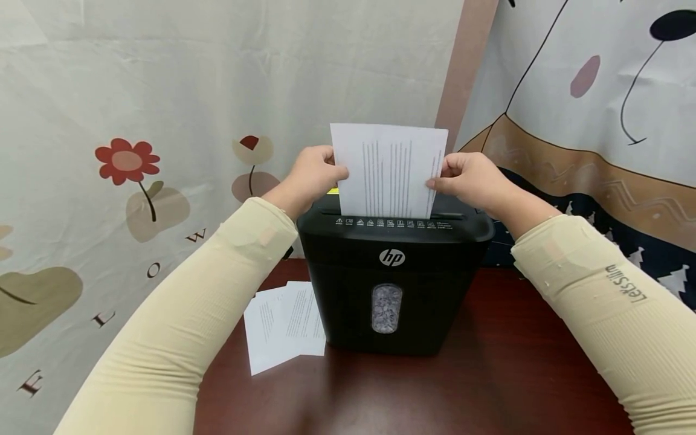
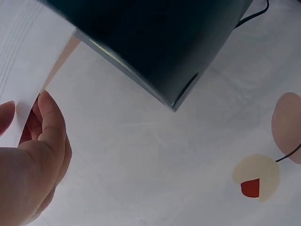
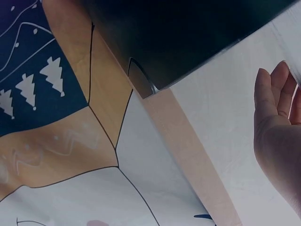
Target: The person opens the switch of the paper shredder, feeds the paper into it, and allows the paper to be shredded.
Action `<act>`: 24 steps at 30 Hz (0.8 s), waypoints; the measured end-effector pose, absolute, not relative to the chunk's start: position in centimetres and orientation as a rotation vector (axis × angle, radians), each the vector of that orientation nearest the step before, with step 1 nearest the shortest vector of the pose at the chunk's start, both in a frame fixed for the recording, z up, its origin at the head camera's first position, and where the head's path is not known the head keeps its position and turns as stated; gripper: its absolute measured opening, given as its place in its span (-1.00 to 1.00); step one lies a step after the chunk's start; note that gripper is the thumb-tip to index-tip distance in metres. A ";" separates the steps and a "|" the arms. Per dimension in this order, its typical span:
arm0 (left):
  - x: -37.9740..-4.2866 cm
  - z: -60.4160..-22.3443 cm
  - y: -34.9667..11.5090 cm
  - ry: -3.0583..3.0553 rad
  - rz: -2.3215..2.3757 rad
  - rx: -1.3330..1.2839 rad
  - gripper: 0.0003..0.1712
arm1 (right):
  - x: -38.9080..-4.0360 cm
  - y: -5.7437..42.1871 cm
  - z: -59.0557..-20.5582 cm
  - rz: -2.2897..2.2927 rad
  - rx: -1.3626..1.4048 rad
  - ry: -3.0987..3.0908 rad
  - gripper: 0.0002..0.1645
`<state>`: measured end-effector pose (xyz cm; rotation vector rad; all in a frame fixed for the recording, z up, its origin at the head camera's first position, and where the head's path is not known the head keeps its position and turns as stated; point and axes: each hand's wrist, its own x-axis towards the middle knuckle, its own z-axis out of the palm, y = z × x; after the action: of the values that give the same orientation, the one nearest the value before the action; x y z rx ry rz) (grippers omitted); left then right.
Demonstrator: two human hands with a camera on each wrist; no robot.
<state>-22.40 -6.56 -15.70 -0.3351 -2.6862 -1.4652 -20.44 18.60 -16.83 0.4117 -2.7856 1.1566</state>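
Note:
A printed sheet of paper (image 1: 388, 172) stands upright, its lower edge at the slot of a black HP paper shredder (image 1: 348, 260). At the sheet's left edge my left hand (image 1: 315, 175) pinches it between thumb and fingers; the left wrist view shows this hand (image 2: 40, 146) with paper (image 2: 28, 61) between thumb and fingers. My right hand (image 1: 470, 181) pinches the right edge, thumb in front. In the right wrist view that hand (image 3: 280, 122) is partly cut off at the frame's edge. Shredded paper (image 1: 386, 309) shows through the shredder's small window.
More printed sheets (image 1: 283, 329) lie overlapping on the dark red table (image 1: 380, 393), left of the shredder. Behind stands a pale patterned curtain (image 1: 217, 78) with flowers; a cartoon-print cloth (image 1: 554, 121) hangs at the right. A black cord (image 2: 254, 18) shows in the left wrist view.

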 end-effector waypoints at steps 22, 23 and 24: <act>-22.3 -16.4 -7.0 -2.693 -1.378 -0.354 -0.94 | -20.2 18.4 -17.2 1.175 0.430 -2.785 -0.79; -22.3 -16.4 -7.0 -2.691 -1.382 -0.356 -0.90 | -20.2 18.4 -17.2 1.178 0.429 -2.784 -0.80; -22.3 -16.4 -7.1 -2.688 -1.387 -0.359 -0.87 | -20.3 18.4 -17.2 1.181 0.427 -2.783 -0.80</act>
<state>-22.31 -7.06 -16.42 -0.3591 -2.6885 -1.3866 -20.26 18.38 -17.20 0.4271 -2.7826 1.1811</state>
